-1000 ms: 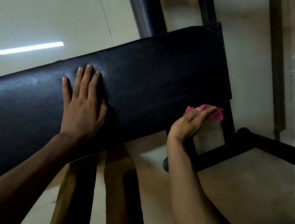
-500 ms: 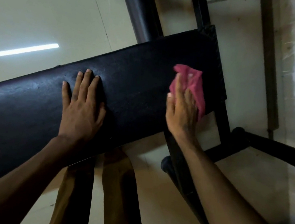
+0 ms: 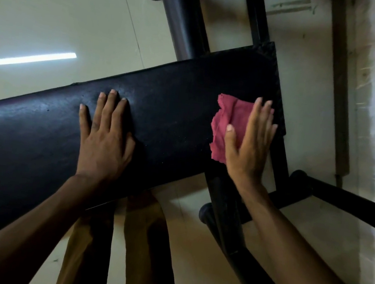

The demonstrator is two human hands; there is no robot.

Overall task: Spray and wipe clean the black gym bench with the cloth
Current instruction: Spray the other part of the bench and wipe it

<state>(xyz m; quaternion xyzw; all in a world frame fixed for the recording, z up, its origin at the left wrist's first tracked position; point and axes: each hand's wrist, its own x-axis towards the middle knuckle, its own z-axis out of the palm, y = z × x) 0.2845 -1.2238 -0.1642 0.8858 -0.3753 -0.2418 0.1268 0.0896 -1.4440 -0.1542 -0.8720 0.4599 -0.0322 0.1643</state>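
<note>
The black gym bench [image 3: 176,107] runs from the lower left up to the right, its padded top facing me. A pink-red cloth [image 3: 225,125] lies flat on the pad close to its right end. My right hand [image 3: 250,144] presses on the cloth with fingers spread flat, covering its right half. My left hand [image 3: 103,134] rests flat on the pad near the middle, fingers together and pointing away from me, holding nothing. No spray bottle is in view.
The bench's black metal frame [image 3: 280,162] and foot bars [image 3: 344,203] stick out below and right of the pad. A thick black post [image 3: 178,15] rises behind the bench. Pale tiled floor [image 3: 56,7] lies beyond; my legs [image 3: 142,249] stand under the near edge.
My right hand has carried the cloth from the bench's near right edge up onto the pad, then spread it flat toward the right end. My left hand has stayed put.
</note>
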